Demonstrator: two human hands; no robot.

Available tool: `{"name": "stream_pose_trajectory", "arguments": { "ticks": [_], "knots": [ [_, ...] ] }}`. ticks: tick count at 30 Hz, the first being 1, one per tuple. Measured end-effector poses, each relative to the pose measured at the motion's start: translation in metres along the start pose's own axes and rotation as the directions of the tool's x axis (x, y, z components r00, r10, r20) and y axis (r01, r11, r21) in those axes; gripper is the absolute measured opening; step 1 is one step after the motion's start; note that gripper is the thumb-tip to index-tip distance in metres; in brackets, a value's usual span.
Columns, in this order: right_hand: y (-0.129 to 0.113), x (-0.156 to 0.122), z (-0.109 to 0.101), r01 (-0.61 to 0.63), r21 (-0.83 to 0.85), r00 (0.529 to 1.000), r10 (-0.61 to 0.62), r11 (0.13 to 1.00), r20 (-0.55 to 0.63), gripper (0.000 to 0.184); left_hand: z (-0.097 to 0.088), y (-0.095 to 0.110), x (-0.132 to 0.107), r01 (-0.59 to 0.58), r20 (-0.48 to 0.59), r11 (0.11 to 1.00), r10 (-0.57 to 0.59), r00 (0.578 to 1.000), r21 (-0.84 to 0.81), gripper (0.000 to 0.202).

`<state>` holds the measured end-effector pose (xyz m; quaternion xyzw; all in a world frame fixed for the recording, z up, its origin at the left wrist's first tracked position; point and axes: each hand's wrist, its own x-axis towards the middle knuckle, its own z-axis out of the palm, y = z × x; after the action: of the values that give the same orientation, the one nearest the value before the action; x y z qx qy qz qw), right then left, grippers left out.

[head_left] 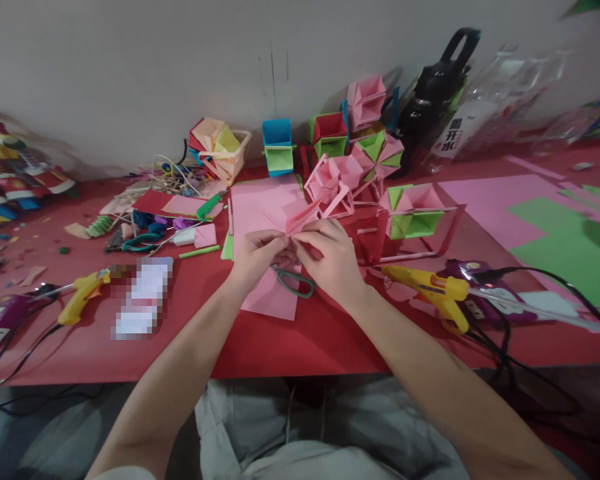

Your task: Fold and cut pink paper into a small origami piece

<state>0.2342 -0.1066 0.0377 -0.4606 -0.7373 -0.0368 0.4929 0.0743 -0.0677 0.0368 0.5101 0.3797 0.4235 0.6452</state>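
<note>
My left hand (261, 255) and my right hand (331, 255) meet over the middle of the red table, fingertips pinched together. Between them is a folded piece of pink paper (300, 219), its upper part fanning up and to the right. The fingers hide its lower end. Just under my hands lie scissors with dark green handles (299, 283); their blades are covered. They rest on pink paper sheets (270, 307), with more pink sheets (255, 200) spread behind. A pink folded paper model (330, 180) stands close behind my right hand.
Yellow glue guns lie at left (83, 297) and right (430, 290), their cords trailing. A phone (144, 297) is left of my arms. Paper wheel models (413, 213), a black bottle (427, 100) and a clear plastic bottle (465, 120) stand behind. Green paper (570, 233) lies right.
</note>
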Motion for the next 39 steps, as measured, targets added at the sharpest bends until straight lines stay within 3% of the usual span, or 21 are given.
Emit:
{"name": "stream_pose_trajectory", "arguments": {
  "ticks": [7,15,24,27,30,34,36,39],
  "knots": [
    [0.0,-0.002,0.0,0.01,-0.032,1.0,-0.009,0.999,0.018,0.015,0.001,0.001,-0.001,-0.025,-0.001,1.0,0.025,1.0,0.001,0.014],
    [-0.004,-0.003,0.0,0.03,-0.108,0.997,-0.022,0.994,0.071,0.02,0.001,0.001,0.001,-0.058,-0.102,0.998,0.054,0.993,-0.029,0.018],
    [-0.011,-0.003,-0.001,0.015,-0.106,0.998,-0.009,0.994,0.061,0.017,0.0,0.002,0.001,-0.089,-0.082,0.995,0.085,0.993,-0.045,0.029],
    [-0.012,-0.002,-0.003,-0.04,-0.034,0.995,0.043,0.999,0.085,0.02,-0.003,0.005,0.002,-0.145,-0.085,0.989,0.146,0.986,0.022,0.031],
    [-0.009,0.0,-0.005,-0.11,0.095,0.994,0.108,0.989,0.031,0.018,-0.009,0.009,0.002,-0.272,-0.104,0.933,0.302,0.948,0.237,0.03],
    [0.006,0.004,-0.004,-0.28,0.377,0.932,0.344,0.883,-0.113,0.025,-0.017,0.013,0.001,-0.39,-0.088,0.812,0.469,0.879,0.435,0.026],
    [0.013,0.006,-0.001,-0.373,0.527,0.875,0.479,0.764,-0.074,0.03,-0.018,0.014,0.0,-0.418,-0.078,0.789,0.501,0.862,0.451,0.025],
    [0.017,0.008,0.001,-0.514,0.643,0.798,0.59,0.567,0.118,0.032,-0.016,0.015,-0.002,-0.447,-0.034,0.765,0.52,0.854,0.464,0.026]
  ]
}}
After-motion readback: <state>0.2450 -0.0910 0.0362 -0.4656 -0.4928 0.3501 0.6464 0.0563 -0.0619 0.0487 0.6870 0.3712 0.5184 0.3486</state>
